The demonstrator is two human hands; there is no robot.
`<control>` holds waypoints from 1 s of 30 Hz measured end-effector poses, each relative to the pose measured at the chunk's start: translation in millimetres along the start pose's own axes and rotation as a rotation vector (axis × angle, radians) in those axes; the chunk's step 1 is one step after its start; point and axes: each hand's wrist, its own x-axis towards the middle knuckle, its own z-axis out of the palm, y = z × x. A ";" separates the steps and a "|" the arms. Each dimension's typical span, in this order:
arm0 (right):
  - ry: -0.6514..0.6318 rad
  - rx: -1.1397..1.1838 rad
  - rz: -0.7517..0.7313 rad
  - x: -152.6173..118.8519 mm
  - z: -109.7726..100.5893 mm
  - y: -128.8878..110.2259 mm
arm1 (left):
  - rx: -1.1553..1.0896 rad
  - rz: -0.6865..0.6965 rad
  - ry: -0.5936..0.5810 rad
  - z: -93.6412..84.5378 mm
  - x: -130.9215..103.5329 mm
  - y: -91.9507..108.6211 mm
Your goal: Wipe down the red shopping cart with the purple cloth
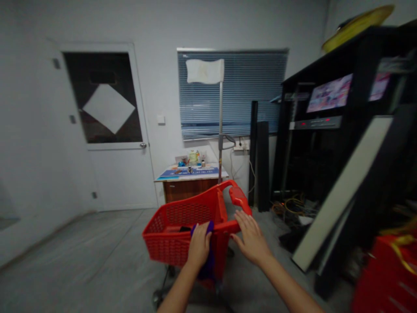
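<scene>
A red plastic shopping cart (pixel 169 248) with perforated basket sides stands on the floor in front of me, its handle at the right end. Pressed against the basket's near rim is my left hand (pixel 199 245), its fingers closed over a purple cloth (pixel 208 261) that drapes down the outside. My right hand (pixel 250 234) rests on the red handle frame (pixel 240 198) near its lower end, fingers stretched out and slightly apart. A small dark object (pixel 185 228) lies inside the basket; what it is cannot be made out.
Behind the cart, a small desk (pixel 190 189) holds small items, beside a pole with a white flag (pixel 205 71). At right are a black rack (pixel 361 56), leaning panels (pixel 345 191), loose cables and a red cabinet (pixel 384 278). A white door (pixel 122 178) is at left.
</scene>
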 end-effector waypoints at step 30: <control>0.112 0.106 0.060 7.2 14.4 -19.0 | -0.048 0.032 -0.131 -16.2 21.0 30.6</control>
